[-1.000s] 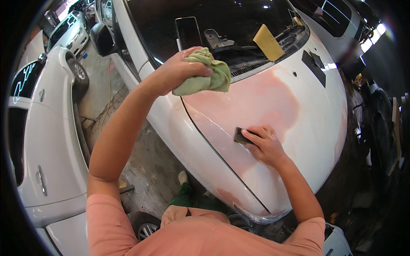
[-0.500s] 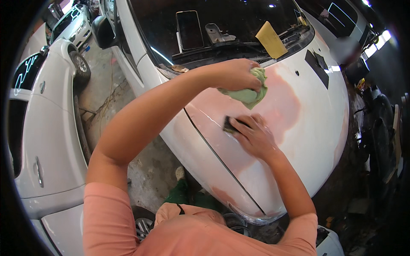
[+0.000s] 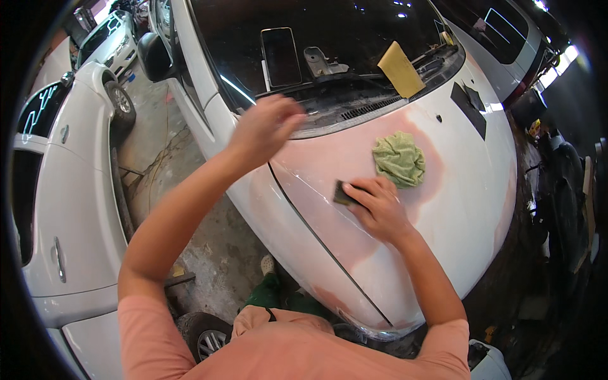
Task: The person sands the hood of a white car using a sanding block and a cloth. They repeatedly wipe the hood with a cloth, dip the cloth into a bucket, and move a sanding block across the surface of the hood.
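My right hand is closed around a small dark sanding block, holding it against the bonnet of a white car. Pinkish filler patches with soft edges spread over the bonnet. Just beyond that hand lies a crumpled green cloth, touched by neither hand. My left hand hovers near the lower corner of the windscreen, blurred by motion. Its fingers look bent, but I cannot make out anything in them.
A phone, a grey metal bracket and a folded yellow sheet rest by the windscreen base. Dark sheets lie on the bonnet's right side. Another white car stands at left; dark parts are piled at right.
My left hand has let go of the green cloth, which now lies on the bonnet, and has swung left. My right hand keeps the sanding block, shifted very slightly.
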{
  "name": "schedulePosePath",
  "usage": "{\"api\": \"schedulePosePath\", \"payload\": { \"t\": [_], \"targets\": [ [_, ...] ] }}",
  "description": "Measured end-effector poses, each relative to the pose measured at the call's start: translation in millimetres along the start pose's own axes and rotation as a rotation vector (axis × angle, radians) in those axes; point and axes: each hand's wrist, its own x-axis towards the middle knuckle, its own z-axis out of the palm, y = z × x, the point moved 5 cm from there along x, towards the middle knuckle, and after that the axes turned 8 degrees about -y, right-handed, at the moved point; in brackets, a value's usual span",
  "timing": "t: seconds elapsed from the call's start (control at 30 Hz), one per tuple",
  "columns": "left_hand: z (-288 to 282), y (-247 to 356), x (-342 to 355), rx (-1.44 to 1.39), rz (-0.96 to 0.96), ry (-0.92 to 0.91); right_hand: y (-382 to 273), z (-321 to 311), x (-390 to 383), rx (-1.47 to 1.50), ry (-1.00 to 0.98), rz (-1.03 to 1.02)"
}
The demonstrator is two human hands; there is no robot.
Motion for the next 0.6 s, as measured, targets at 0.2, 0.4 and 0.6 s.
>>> {"api": "schedulePosePath", "payload": {
  "t": [0.2,0.4,0.6],
  "targets": [
    [-36,-108,-50,0.310,-0.032,0.435,-49,37,124,0.022,0.091,-0.155],
    [-20,-105,-46,0.379,0.113,0.466,-6,15,-8,-0.078,-0.032,-0.005],
    [-18,-102,-24,0.286,0.086,0.496,-49,39,134,-0.089,0.079,-0.103]
  ]
}}
